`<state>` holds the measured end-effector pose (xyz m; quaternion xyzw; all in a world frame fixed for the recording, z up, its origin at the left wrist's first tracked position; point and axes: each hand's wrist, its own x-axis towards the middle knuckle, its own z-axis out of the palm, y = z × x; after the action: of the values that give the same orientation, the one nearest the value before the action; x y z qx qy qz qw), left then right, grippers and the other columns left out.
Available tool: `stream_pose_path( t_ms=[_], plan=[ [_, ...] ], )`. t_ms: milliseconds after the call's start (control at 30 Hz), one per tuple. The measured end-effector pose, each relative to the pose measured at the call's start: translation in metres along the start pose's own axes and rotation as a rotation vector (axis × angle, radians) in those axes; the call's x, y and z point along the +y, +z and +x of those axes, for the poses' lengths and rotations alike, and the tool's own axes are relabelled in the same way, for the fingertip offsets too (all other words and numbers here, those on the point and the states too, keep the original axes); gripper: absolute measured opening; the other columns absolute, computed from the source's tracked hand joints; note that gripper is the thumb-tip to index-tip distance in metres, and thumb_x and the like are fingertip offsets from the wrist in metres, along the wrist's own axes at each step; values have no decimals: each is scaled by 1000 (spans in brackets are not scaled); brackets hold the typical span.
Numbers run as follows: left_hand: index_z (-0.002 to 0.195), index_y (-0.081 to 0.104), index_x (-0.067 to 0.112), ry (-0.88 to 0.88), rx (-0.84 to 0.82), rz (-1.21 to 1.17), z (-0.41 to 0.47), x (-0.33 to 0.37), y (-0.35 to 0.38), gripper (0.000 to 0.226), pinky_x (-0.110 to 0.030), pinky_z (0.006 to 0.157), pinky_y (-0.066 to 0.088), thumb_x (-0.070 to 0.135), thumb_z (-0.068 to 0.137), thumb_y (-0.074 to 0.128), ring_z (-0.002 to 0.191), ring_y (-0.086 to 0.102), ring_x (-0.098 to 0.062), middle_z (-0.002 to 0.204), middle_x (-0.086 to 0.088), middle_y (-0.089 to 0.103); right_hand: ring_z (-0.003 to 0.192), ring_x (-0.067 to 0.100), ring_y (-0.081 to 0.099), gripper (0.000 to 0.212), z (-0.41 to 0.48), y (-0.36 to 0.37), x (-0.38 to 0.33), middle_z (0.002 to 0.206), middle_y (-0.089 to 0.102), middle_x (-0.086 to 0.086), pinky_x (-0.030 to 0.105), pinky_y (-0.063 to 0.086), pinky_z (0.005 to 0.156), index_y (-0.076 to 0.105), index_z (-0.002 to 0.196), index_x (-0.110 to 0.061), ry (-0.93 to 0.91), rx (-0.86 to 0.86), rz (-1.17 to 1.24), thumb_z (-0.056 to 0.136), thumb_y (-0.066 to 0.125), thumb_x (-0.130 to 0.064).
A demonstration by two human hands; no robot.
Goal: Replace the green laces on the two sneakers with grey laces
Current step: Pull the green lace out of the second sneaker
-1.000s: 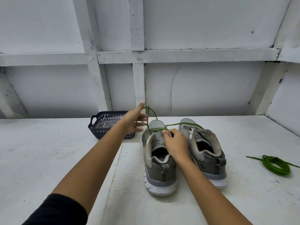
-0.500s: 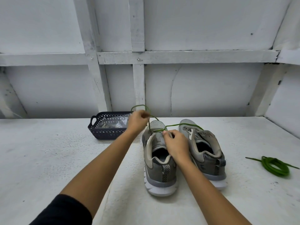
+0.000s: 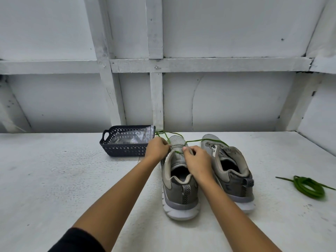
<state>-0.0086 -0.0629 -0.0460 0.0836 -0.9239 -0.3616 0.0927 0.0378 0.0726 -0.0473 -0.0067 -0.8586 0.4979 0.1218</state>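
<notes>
Two grey sneakers stand side by side on the white table, heels toward me: the left sneaker (image 3: 179,190) and the right sneaker (image 3: 230,171). A thin green lace (image 3: 200,140) runs from the left sneaker's front eyelets across the toe of the right one. My left hand (image 3: 156,148) pinches this lace at the left sneaker's left side. My right hand (image 3: 197,161) rests on the tongue, its fingers pinching the lace at the eyelets. The right sneaker shows no lace. A second green lace (image 3: 308,186) lies coiled on the table at the right.
A dark perforated basket (image 3: 125,149) with clear plastic packets inside stands behind my left hand, near the wall. White panelled walls close off the back and the right side of the table (image 3: 54,179).
My left hand came down and toward me from above the toe to the left sneaker's side, bringing the green lace loop lower. My right hand stayed on the tongue.
</notes>
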Motion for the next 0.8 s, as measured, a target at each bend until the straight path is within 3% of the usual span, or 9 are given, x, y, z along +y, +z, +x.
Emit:
stream_pose_path(
  t_ms=[133,300,367,467,600,800],
  plan=[
    [76,65,10,9,66,-27,2,6,-4,21,-27,65,40,12,93,52,76,57,-26,79,-11,64,80,22,52,27,-1,-1,0,85,63,7,27,34,66,66,91,-6,3,-1,19,93,53,-30],
    [89,71,1,12,205,-265,15,17,-19,24,-31,73,50,18,93,53,77,62,-27,88,-8,68,80,22,53,27,-1,-2,1,83,62,6,27,34,66,65,89,-6,8,-4,50,93,53,-29],
    [78,68,0,10,148,-242,13,15,-17,28,-31,70,51,20,93,55,73,62,-28,78,-11,66,79,22,53,27,-2,-2,0,81,61,5,27,33,65,65,87,-6,9,-5,45,93,52,-29],
    [60,56,5,-28,-11,-61,1,6,-6,39,-26,54,35,26,93,57,52,47,-18,53,-4,49,76,21,50,25,-2,-2,-1,78,58,4,26,30,63,63,84,-9,7,-7,12,94,52,-29],
    [75,67,1,21,50,-32,-2,-2,3,29,-25,61,36,20,94,56,63,49,-20,64,-6,54,76,21,49,25,0,-1,-1,78,57,3,26,29,63,63,83,-9,5,-4,2,94,52,-30],
    [77,65,0,-2,137,-104,9,5,-6,29,-29,58,36,19,95,53,66,50,-24,65,-12,57,80,20,50,26,0,-1,1,81,57,2,26,30,65,66,91,-7,5,-3,13,94,52,-29]
  ],
)
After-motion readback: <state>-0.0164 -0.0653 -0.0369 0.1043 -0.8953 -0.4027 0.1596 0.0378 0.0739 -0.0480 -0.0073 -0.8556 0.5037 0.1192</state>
